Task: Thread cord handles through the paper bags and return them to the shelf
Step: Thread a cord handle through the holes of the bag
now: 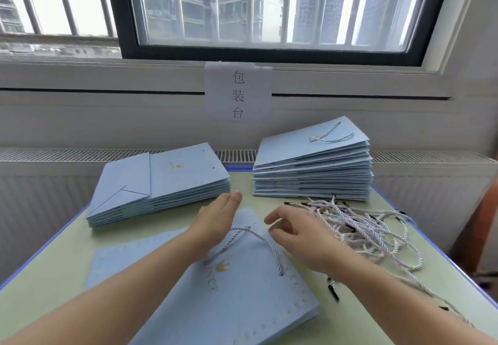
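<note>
Here flat matte paper bag (pixel 237 299), twisted cord handle (pixel 258 239).

Near bag (pixel 215 299); behind, left stack (pixel 161 185), right stack (pixel 312 172); cords (pixel 372 226) right.

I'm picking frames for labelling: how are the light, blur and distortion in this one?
Head view: soft daylight from the window, which is washed out bright; faint shadows on the table. Both hands, left and right, look slightly motion-blurred. Wide-angle lens bows the sill and table edges. The wall sign stays legible.
</note>
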The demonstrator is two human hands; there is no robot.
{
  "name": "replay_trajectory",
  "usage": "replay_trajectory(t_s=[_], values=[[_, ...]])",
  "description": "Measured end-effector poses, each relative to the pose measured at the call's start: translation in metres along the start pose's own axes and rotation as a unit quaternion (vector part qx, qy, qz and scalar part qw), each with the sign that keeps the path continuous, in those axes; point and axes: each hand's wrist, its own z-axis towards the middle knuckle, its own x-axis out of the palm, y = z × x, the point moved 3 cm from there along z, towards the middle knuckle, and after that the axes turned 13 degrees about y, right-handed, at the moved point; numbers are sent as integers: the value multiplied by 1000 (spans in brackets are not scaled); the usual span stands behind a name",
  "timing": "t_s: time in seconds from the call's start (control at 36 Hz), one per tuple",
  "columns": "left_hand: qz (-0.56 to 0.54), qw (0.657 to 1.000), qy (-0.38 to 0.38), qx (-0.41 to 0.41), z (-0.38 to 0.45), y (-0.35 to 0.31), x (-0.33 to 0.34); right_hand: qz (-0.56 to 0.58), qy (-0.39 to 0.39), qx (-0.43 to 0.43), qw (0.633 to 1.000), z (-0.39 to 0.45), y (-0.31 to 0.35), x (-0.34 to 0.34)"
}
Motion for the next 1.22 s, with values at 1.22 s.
replay_trajectory(t_s=[1.22], values=[[-140,986,80,33,10,14,6,0,-157,56,986,34,-80,-110]])
